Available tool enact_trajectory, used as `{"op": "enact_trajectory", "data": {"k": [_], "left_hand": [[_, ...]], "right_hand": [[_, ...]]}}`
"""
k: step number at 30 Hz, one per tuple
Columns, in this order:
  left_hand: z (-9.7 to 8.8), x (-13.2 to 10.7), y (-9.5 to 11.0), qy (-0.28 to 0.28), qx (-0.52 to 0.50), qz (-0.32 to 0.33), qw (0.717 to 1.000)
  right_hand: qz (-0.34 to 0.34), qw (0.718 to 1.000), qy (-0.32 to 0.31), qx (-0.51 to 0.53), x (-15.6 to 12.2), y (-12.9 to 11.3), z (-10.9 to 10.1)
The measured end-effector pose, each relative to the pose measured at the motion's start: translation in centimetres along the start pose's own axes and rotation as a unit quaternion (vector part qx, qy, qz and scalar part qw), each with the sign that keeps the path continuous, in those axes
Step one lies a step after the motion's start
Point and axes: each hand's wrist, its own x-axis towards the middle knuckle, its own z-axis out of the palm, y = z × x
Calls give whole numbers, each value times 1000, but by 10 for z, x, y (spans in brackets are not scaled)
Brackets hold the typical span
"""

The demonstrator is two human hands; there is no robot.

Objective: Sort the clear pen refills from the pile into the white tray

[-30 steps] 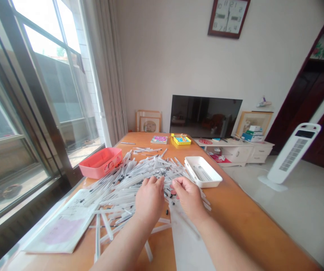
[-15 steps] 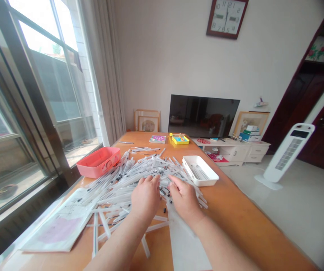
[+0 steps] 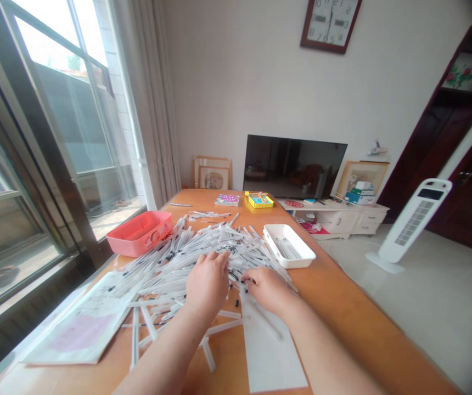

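A wide heap of clear plastic pen barrels (image 3: 203, 241), mixed with small black pieces, covers the middle of the wooden table. My left hand (image 3: 208, 278) rests over the near side of the heap, its fingers bent and together; what lies under the fingertips is hidden. Just right of it, my right hand (image 3: 267, 286) is closed, thumb and finger pinched at a small black pen part (image 3: 243, 282). Below that hand a sheet of white paper (image 3: 273, 362) lies on the table, with a clear tube (image 3: 269, 323) across it. A loose black piece (image 3: 236, 303) sits between my forearms.
To the left of the heap stands a red plastic basket (image 3: 137, 241); on the right is a white tray (image 3: 308, 258) holding several thin rods. A booklet (image 3: 79, 329) lies at the near left. Farther back are a yellow box (image 3: 261, 202) and a colourful booklet (image 3: 226, 200).
My right hand has gone from a pointing pose with thumb apart to a pinch, and drawn slightly back towards me. My left hand stays over the heap. The view has shifted slightly.
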Motion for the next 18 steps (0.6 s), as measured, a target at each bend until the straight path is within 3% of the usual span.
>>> {"op": "enact_trajectory", "data": {"k": [18], "left_hand": [[1, 0, 2, -7, -13, 3, 1000]], "right_hand": [[5, 1000, -6, -23, -1, 3, 0]]}}
